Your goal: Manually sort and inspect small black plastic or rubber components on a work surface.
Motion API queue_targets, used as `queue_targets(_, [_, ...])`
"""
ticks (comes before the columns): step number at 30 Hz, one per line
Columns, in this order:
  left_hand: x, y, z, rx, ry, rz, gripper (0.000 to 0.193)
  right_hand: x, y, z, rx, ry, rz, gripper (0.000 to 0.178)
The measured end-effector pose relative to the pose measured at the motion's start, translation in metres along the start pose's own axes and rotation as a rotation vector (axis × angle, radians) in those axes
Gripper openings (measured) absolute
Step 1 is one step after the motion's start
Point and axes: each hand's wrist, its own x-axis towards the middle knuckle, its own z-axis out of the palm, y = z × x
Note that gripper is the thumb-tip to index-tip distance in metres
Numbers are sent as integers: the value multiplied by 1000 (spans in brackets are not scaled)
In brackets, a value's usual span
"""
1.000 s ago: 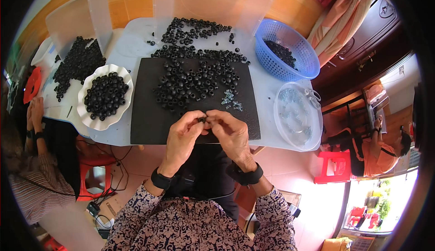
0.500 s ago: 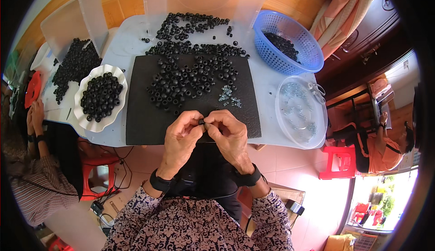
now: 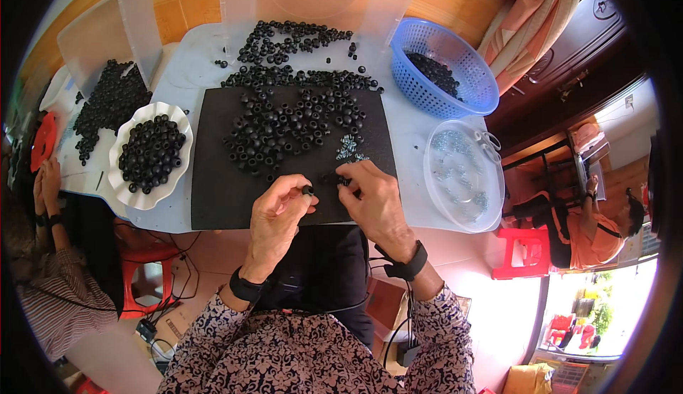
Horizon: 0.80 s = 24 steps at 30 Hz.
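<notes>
My left hand (image 3: 279,205) pinches a black bead (image 3: 307,190) between thumb and fingertips, above the near part of a black mat (image 3: 235,198). To its right, my right hand (image 3: 373,191) is low over the mat with fingers curled together; what is at its fingertips is too small and dark to make out. Just beyond those fingertips lies a little heap of clear bluish pieces (image 3: 348,146), partly covered by the hand. Many loose black beads (image 3: 288,123) spread over the mat's far half and onto the table behind it.
A scalloped white dish (image 3: 122,173) of black beads stands left, near another bead heap (image 3: 114,102). At right are a blue basket (image 3: 445,66) with black pieces and a round clear tray (image 3: 437,195) of bluish pieces. Scissors (image 3: 491,145) touch the tray's edge. Another person's hands (image 3: 48,184) are at far left.
My hands have parted. The right moved away to the right and toward the bluish pieces, while the left kept the black bead and stayed near its place.
</notes>
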Motion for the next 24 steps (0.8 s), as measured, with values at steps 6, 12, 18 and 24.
queue_targets(6, [2,0,1,6,-28,37,20,17,18,1,-65,16,-85,14])
queue_targets(12, [1,1,-1,16,-36,35,18,14,19,-2,203,146,250,13])
queue_targets(18, [1,-1,0,28,-27,53,17,9,13,2,94,59,60,14])
queue_targets(24, [2,0,3,33,-24,44,16,16,20,6,-154,-11,-137,23])
